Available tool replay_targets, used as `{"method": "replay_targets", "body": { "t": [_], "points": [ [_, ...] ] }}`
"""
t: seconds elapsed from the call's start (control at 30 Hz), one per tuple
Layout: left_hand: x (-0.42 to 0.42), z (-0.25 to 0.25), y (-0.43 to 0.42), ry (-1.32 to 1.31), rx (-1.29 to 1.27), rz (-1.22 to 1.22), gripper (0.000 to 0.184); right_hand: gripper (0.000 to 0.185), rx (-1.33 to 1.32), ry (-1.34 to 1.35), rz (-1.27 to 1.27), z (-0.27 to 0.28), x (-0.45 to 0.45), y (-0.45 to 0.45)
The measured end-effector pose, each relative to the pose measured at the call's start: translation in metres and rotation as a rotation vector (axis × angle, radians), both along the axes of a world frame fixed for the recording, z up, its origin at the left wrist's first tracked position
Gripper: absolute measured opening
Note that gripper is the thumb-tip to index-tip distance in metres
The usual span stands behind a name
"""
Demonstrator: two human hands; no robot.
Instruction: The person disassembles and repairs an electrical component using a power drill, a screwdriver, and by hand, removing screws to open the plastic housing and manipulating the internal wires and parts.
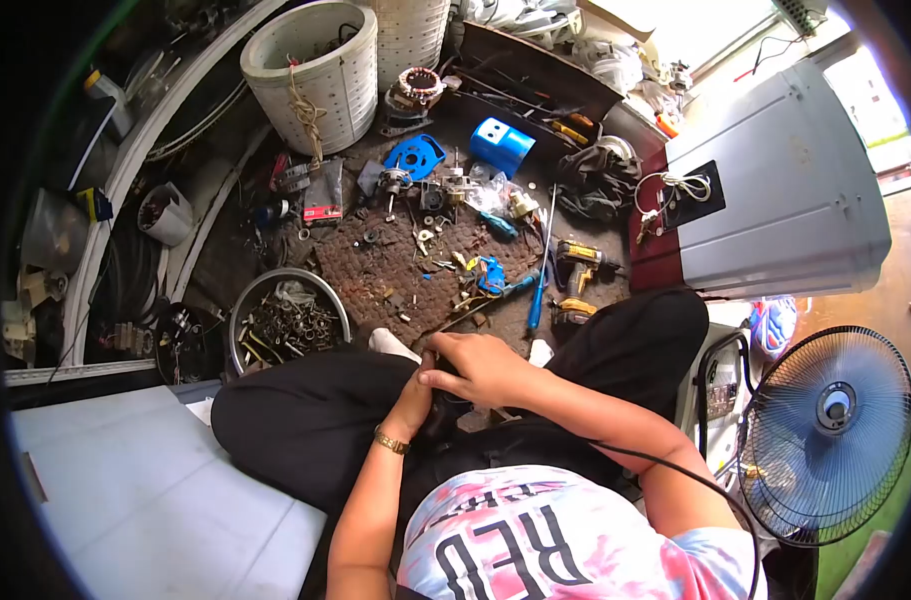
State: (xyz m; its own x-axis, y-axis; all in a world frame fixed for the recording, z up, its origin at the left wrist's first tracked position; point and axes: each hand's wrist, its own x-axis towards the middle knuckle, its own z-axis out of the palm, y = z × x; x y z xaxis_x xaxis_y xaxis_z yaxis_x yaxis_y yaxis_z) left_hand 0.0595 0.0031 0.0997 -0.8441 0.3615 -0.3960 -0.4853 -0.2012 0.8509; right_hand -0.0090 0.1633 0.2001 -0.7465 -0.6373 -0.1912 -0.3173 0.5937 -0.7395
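Note:
My left hand, with a gold watch on its wrist, is held in front of my lap with its fingers curled. My right hand lies over its fingertips, fingers bent and closed. Whatever sits between them is hidden. Just beyond the hands is a blue-handled screwdriver, its shaft slanting toward them. A longer blue screwdriver lies farther right, beside a yellow and black cordless drill. Small loose parts and a blue plastic piece are scattered on the brown mat.
A metal bowl of small hardware stands left of my knee. Behind the mat are a blue motor housing, a blue cover, a copper-wound stator and a white perforated tub. A fan stands right, near a grey cabinet.

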Motion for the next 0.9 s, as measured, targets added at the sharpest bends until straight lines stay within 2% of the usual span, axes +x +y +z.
{"method": "replay_targets", "body": {
  "t": [0.03,0.13,0.23,0.27,0.3,0.37,0.47,0.57,0.6,0.73,0.83,0.87,0.9],
  "points": [
    [0.002,0.006,-0.002,0.128,-0.047,0.007,0.071,0.037,0.016,0.046,0.018,0.001,0.001,-0.002],
    [0.012,0.033,-0.013,0.171,0.013,0.013,0.063,0.036,0.066,0.167,-0.11,-0.011,0.002,-0.001],
    [0.022,0.053,-0.005,0.311,-0.421,-0.124,0.069,0.038,0.2,0.14,-0.165,0.002,0.003,-0.004],
    [0.029,0.046,0.005,0.322,-0.647,-0.149,0.083,0.041,0.172,0.205,-0.186,-0.008,0.008,-0.008],
    [0.035,0.049,0.013,0.328,-0.716,-0.204,0.084,0.04,0.199,0.214,-0.16,-0.016,0.017,-0.01],
    [0.054,0.011,0.016,0.355,-0.44,-0.065,0.083,0.035,0.174,0.171,-0.092,-0.015,0.033,-0.008],
    [0.05,0.039,0.014,0.276,-0.605,-0.119,0.071,0.032,-0.005,0.212,-0.043,-0.02,0.042,0.009],
    [0.053,0.026,0.02,0.35,-0.666,-0.182,0.057,0.029,-0.046,0.219,0.01,-0.028,0.04,0.018],
    [0.056,0.025,0.021,0.288,-0.71,-0.198,0.049,0.033,-0.004,0.19,0.007,-0.027,0.038,0.015],
    [0.062,0.033,0.017,0.348,-0.797,-0.111,0.048,0.045,0.164,0.057,-0.025,-0.034,0.024,0.0],
    [0.056,0.041,0.021,0.471,-0.812,0.099,0.044,0.051,0.337,-0.019,-0.098,-0.029,0.006,-0.011],
    [0.055,0.047,0.024,0.521,-0.992,0.115,0.041,0.051,0.352,-0.056,-0.09,-0.022,0.003,-0.015],
    [0.052,0.051,0.022,0.549,-1.038,0.18,0.041,0.051,0.32,-0.037,-0.121,-0.017,0.003,-0.019]
  ]
}}
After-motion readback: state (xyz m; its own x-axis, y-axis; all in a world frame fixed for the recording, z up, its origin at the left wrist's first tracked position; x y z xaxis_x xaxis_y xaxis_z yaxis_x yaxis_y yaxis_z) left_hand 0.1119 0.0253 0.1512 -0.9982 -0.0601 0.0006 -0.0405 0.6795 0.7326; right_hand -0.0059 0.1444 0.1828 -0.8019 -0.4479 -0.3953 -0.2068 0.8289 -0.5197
